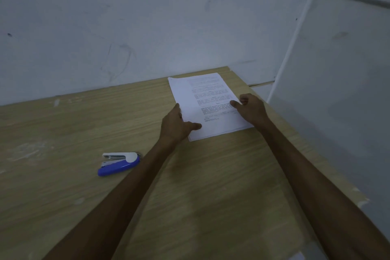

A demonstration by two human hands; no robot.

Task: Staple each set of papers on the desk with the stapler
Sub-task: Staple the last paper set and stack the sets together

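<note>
A scuffed pale wall (105,27) backs a light wood-grain tabletop (63,133), with a white panel (337,69) leaning at its right end. A set of printed papers (202,99) lies flat near the far right corner of the tabletop, and both hands are on it: the left hand (177,124) holds the near left edge with its thumb lying on the top sheet and its fingers hidden beneath or behind the edge, while the right hand (251,107) grips the right edge with curled fingers and thumb on the page. The blue-and-white stapler (119,163) lies closed on the tabletop, well apart from the papers, left of the left forearm.
</note>
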